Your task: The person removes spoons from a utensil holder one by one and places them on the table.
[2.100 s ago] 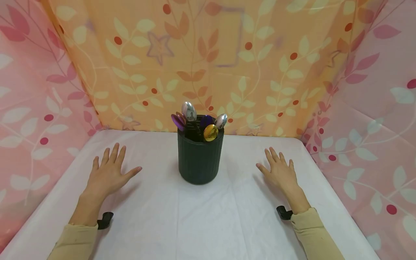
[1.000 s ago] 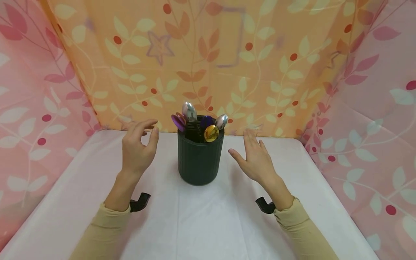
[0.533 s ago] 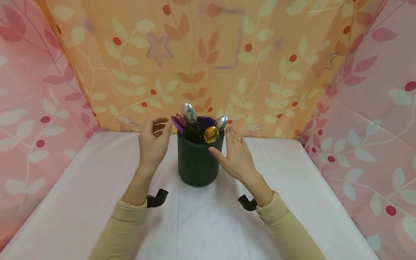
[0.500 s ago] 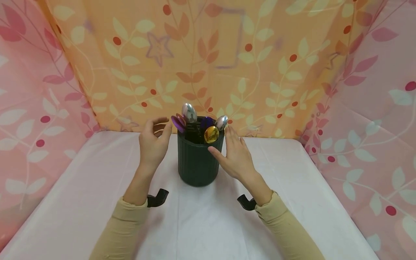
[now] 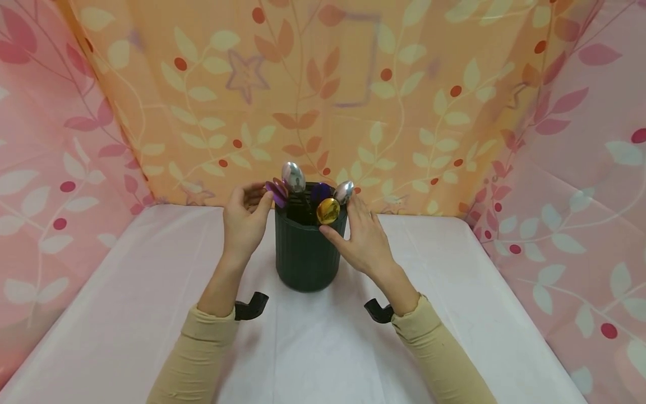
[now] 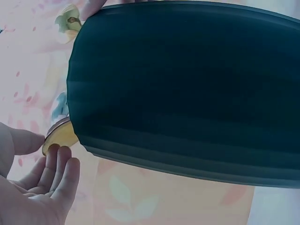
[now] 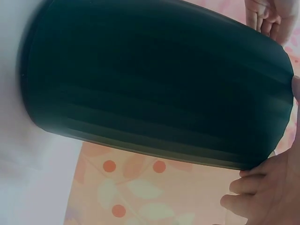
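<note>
Purple spoon [image 5: 279, 196] leaned bowl-up at the left side of a dark green canister [image 5: 305, 258], its bowl pinched by the left hand [image 5: 245, 221]; the right hand [image 5: 364, 240], loosely spread and gripping nothing, rested against the opposite side. Steady bracing there seemed best against tipping.

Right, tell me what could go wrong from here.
The left hand pinches the purple spoon by its shiny bowl, so it might slip. Another spoon sits close behind it and could get dragged along. The right hand touches the green holder with straight fingers; if that support is too light, the holder could shift or tip.
</note>
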The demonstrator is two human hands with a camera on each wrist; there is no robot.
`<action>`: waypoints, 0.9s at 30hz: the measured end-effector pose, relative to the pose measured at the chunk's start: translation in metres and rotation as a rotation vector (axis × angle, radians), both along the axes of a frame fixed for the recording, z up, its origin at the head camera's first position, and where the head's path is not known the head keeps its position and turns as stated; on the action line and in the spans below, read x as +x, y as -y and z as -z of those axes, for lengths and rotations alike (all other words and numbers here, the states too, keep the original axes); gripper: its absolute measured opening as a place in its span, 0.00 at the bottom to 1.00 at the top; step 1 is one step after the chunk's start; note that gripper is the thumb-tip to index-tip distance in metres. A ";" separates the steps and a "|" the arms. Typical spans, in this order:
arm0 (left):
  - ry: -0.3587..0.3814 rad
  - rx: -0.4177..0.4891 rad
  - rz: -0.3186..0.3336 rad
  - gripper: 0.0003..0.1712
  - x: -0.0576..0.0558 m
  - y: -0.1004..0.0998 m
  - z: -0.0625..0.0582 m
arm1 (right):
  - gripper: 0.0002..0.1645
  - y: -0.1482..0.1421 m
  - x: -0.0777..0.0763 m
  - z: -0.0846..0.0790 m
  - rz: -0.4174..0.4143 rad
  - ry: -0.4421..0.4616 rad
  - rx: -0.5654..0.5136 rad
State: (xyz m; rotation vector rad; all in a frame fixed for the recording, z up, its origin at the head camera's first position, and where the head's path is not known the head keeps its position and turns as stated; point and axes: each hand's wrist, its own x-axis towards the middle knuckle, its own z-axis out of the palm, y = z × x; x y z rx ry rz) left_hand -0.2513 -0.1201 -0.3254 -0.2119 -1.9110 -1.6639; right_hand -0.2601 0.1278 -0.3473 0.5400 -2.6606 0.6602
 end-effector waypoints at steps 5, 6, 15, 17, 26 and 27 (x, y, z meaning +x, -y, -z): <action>0.029 0.070 0.021 0.17 -0.001 -0.002 -0.003 | 0.62 -0.001 0.000 -0.001 -0.006 0.009 -0.004; 0.036 0.098 0.035 0.17 -0.001 -0.003 -0.004 | 0.62 -0.002 0.000 0.000 -0.005 0.011 -0.004; 0.034 0.255 0.100 0.17 0.001 -0.004 -0.009 | 0.62 0.000 -0.001 0.000 -0.022 -0.011 -0.007; 0.023 0.275 0.096 0.17 0.001 -0.004 -0.010 | 0.62 0.000 -0.001 0.000 -0.021 -0.014 -0.006; -0.081 0.340 0.079 0.16 0.011 0.003 -0.025 | 0.64 -0.001 -0.001 -0.001 -0.008 0.013 0.002; -0.093 0.349 0.080 0.16 0.012 0.003 -0.027 | 0.64 -0.001 -0.001 -0.001 -0.008 0.011 0.001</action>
